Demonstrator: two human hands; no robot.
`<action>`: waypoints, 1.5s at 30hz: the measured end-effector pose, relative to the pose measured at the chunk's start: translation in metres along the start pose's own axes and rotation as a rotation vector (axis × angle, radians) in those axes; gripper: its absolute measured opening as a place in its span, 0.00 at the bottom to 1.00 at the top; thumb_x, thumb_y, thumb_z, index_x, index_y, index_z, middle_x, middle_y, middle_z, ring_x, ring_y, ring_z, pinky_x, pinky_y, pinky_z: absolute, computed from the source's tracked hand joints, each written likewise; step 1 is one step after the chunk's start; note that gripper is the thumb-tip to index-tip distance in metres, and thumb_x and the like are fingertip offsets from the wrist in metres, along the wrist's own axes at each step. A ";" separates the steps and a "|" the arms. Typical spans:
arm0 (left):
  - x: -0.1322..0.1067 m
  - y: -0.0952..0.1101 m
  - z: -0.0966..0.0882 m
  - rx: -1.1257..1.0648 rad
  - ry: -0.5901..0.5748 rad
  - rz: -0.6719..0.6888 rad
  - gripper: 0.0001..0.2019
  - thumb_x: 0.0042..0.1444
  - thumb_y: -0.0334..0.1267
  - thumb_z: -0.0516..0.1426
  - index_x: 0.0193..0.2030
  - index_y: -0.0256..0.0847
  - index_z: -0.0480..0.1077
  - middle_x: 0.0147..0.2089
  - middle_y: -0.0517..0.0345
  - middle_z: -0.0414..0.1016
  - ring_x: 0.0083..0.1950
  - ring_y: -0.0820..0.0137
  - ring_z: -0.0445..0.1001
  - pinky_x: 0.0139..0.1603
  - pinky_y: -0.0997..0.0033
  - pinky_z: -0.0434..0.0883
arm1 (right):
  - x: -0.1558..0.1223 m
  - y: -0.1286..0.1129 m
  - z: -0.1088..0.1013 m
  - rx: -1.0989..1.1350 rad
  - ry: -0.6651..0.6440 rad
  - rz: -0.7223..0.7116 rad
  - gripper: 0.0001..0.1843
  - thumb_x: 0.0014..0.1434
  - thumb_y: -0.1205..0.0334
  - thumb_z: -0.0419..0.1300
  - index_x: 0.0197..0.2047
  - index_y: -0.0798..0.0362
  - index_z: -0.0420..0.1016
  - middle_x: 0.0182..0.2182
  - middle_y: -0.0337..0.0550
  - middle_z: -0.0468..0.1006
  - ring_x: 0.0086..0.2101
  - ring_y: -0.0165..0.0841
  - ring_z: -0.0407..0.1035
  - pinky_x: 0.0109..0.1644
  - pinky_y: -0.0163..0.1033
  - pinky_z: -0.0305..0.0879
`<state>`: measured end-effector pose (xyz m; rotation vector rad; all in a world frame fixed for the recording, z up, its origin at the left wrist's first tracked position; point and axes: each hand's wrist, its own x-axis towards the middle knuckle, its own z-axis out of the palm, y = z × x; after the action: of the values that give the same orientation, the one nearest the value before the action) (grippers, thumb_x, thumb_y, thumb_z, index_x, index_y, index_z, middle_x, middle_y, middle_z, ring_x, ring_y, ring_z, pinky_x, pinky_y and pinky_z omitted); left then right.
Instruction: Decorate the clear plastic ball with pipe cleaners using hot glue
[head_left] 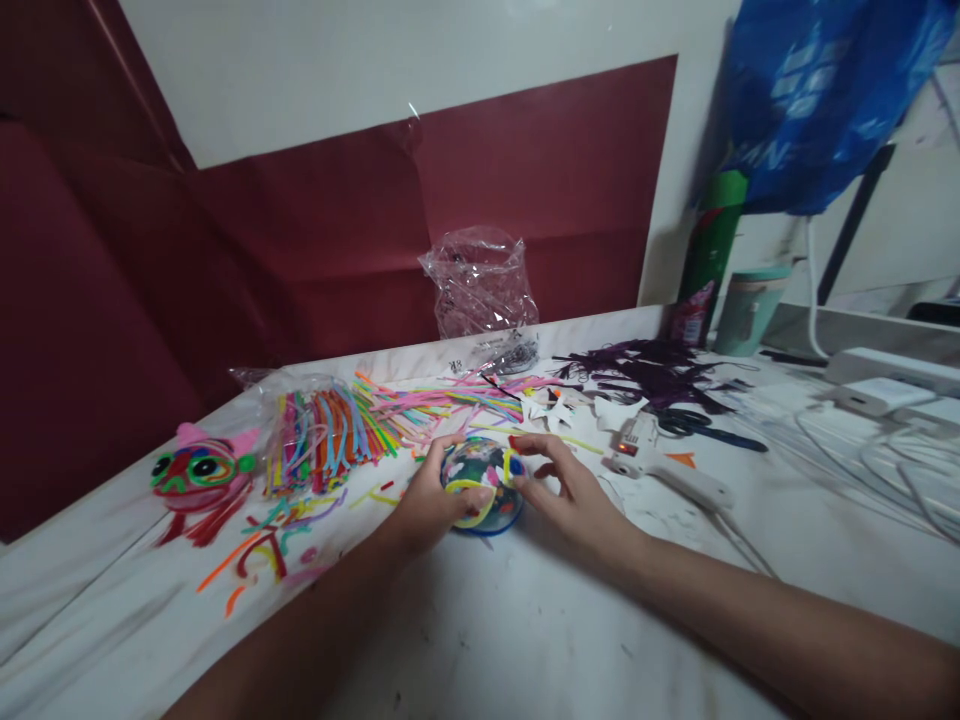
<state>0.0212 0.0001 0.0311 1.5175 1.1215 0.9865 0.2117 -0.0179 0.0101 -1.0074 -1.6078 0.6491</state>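
I am holding the ball (475, 472) low on the worktop (525, 630), squeezed between both hands: left hand (426, 508) wrapping its left side, right hand (574, 497) pinching its right edge with curled fingers (537, 447), both equally near.

Left side of decorated ball (480, 485) hidden under my left hand (429, 500), can't tell if my right hand (570, 490) pinches or just presses its yellow strip (511, 466), both my forearms (750, 610) cut by bottom edge, blue bag (825, 90) cropped top right, label on green can (709, 250) unreadable
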 end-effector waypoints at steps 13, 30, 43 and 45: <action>-0.005 0.003 0.008 0.079 0.008 0.007 0.40 0.35 0.41 0.67 0.56 0.40 0.55 0.47 0.50 0.70 0.44 0.61 0.71 0.42 0.67 0.69 | -0.003 0.000 0.005 -0.048 -0.032 -0.016 0.17 0.51 0.56 0.58 0.44 0.50 0.66 0.47 0.51 0.72 0.51 0.45 0.64 0.52 0.49 0.63; -0.003 0.003 0.005 0.072 0.030 -0.010 0.38 0.35 0.41 0.67 0.55 0.42 0.56 0.43 0.52 0.72 0.41 0.63 0.72 0.40 0.66 0.69 | 0.002 -0.001 0.001 0.077 0.040 0.149 0.19 0.55 0.48 0.52 0.44 0.52 0.70 0.44 0.49 0.75 0.41 0.40 0.70 0.46 0.46 0.66; -0.001 -0.001 0.000 -0.023 0.005 -0.009 0.38 0.36 0.41 0.68 0.54 0.42 0.57 0.43 0.52 0.74 0.41 0.62 0.75 0.39 0.67 0.72 | 0.009 -0.003 -0.011 0.022 0.097 0.139 0.19 0.56 0.48 0.51 0.20 0.50 0.61 0.18 0.35 0.63 0.25 0.33 0.60 0.30 0.37 0.57; -0.001 -0.001 0.000 -0.036 0.000 -0.020 0.38 0.35 0.41 0.68 0.54 0.42 0.57 0.43 0.53 0.74 0.41 0.62 0.75 0.39 0.67 0.72 | 0.009 -0.002 -0.009 0.042 0.103 0.126 0.16 0.55 0.49 0.52 0.22 0.49 0.62 0.21 0.36 0.65 0.26 0.33 0.61 0.31 0.37 0.58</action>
<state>0.0208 -0.0003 0.0304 1.4746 1.1108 0.9880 0.2193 -0.0116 0.0183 -1.0997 -1.4446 0.7018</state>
